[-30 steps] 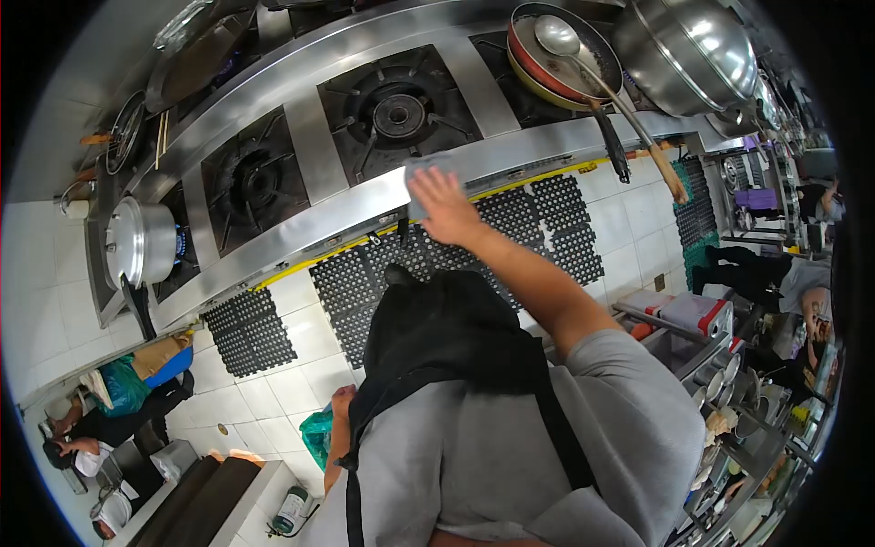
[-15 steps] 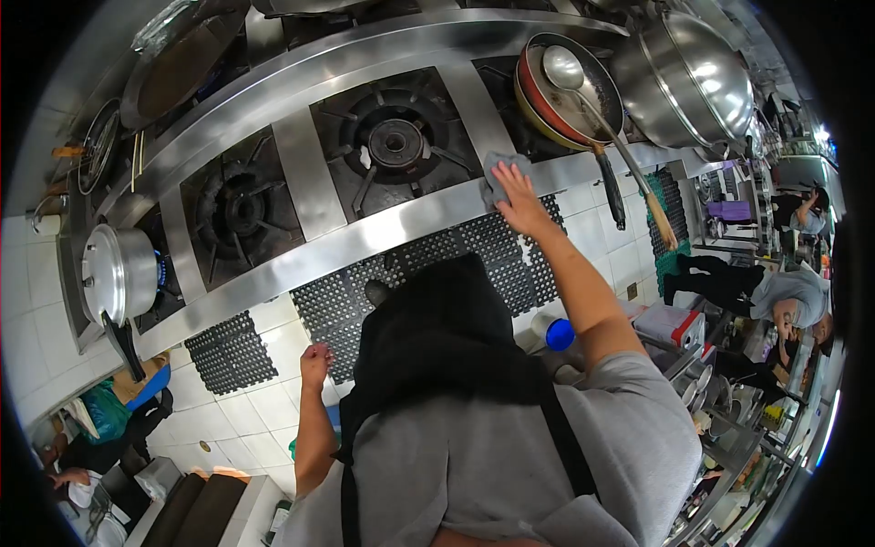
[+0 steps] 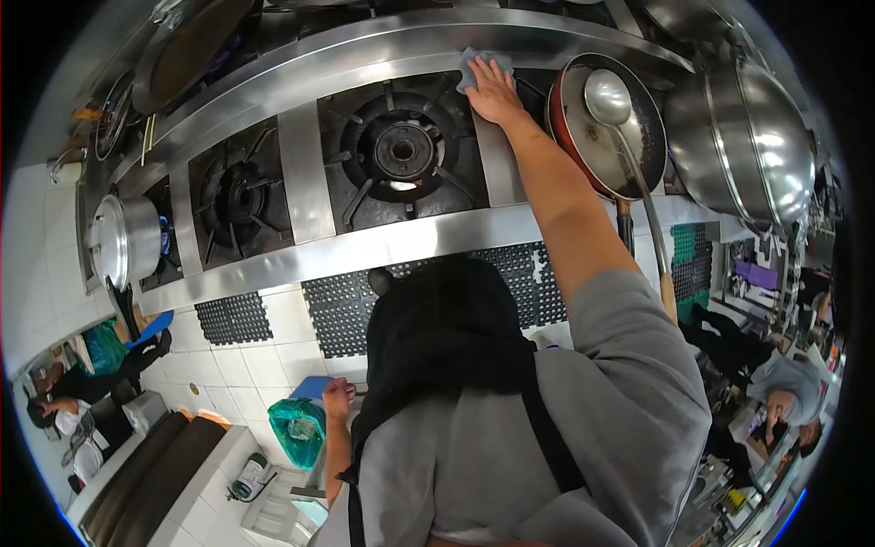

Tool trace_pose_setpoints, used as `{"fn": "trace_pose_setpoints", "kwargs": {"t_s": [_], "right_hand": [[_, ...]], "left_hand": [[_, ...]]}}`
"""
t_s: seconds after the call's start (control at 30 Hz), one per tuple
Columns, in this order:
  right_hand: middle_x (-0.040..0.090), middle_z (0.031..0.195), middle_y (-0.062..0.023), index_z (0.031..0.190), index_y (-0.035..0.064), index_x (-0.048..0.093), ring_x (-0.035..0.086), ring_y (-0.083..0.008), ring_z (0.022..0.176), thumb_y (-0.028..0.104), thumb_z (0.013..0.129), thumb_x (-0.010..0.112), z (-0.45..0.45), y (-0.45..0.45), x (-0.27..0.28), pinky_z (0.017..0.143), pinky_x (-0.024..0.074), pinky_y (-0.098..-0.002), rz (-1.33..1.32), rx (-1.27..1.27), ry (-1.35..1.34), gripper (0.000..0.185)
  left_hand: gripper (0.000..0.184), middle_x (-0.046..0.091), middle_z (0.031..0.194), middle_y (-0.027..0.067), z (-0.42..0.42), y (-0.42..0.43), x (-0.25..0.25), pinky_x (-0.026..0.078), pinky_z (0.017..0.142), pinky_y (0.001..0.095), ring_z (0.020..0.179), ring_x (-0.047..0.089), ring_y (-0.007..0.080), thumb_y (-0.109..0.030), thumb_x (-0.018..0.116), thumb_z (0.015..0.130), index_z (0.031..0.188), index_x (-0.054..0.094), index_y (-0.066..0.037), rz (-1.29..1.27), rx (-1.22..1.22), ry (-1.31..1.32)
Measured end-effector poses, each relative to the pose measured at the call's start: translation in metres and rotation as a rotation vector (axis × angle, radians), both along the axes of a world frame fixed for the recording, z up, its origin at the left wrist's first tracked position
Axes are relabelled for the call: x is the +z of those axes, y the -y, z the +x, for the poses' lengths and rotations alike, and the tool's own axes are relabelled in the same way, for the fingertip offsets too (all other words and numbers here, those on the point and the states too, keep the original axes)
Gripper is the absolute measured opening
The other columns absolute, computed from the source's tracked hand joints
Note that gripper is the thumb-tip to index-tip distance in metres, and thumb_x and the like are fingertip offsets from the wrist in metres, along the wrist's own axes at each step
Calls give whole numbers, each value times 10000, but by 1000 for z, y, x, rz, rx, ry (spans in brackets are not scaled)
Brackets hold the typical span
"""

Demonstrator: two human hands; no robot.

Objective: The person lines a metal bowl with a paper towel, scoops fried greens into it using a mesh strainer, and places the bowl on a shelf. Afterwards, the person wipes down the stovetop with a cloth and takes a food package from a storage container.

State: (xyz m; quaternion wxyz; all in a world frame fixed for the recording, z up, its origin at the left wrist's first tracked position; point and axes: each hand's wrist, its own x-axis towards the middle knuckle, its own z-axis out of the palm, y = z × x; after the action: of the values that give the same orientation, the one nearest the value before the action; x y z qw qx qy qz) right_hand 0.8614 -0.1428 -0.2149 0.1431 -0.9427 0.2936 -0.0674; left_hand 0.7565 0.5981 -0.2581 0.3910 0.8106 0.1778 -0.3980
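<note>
My right hand (image 3: 493,91) lies flat with fingers spread on a grey cloth (image 3: 471,77), at the back end of the steel strip (image 3: 503,164) between two burners. Just right of it sits a red pan (image 3: 592,137) with a metal ladle (image 3: 608,98) resting in it. The large bare burner (image 3: 404,151) is to the left of this hand. Low by my body, away from the stove, my left hand (image 3: 338,397) has its fingers curled; whether anything is in them is too small to tell.
A pressure cooker (image 3: 125,239) stands at the left end by a blue flame. Large steel bowls (image 3: 743,141) are on the right. The pan and ladle handles overhang the front edge. A green-lined bin (image 3: 299,430) stands behind my left hand. Other people work at both sides.
My right hand and the cloth have moved from the stove's front edge to the back of the strip. My left hand has dropped lower, near the bin. The view has shifted.
</note>
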Motion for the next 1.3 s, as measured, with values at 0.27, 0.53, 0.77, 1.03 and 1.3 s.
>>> {"fn": "trace_pose_setpoints", "kwargs": {"t_s": [0.27,0.53,0.77,1.03,1.3], "right_hand": [[187,1518,-53,1435,120,258,120,-268,1405,361,885,401,-17,-24,-1,1137,83,-440,8,-83,34,618],[193,1512,-81,1422,86,274,126,-286,1402,334,877,442,-125,-134,12,1134,76,-458,14,-107,51,622],[210,1501,-112,1409,58,286,146,-322,1393,318,854,488,-201,-228,16,1123,105,-489,-12,-96,10,646],[258,1483,-102,1384,81,348,182,-305,1386,312,836,546,-200,-274,15,1124,138,-471,25,271,118,627],[351,1439,-102,1346,86,403,270,-292,1358,230,774,627,-317,-131,14,1113,207,-458,-69,165,212,631]], "left_hand": [[171,643,805,70,-63,23,-13,470,529,243,623,594,137,-181,582,902,980,597,-30,-232,16,47],[239,650,831,101,-53,-44,-39,466,510,276,651,630,182,-235,569,899,1006,580,-22,-104,94,22],[232,641,814,103,-82,-81,-57,471,490,284,639,625,197,-228,566,895,976,562,-11,-33,27,-50],[316,632,871,171,-81,-48,-41,551,598,334,699,629,232,-209,561,893,1031,525,74,-127,-197,30],[223,650,850,101,-76,38,-20,491,579,358,697,634,223,-261,551,881,955,541,-50,23,-234,47]]}}
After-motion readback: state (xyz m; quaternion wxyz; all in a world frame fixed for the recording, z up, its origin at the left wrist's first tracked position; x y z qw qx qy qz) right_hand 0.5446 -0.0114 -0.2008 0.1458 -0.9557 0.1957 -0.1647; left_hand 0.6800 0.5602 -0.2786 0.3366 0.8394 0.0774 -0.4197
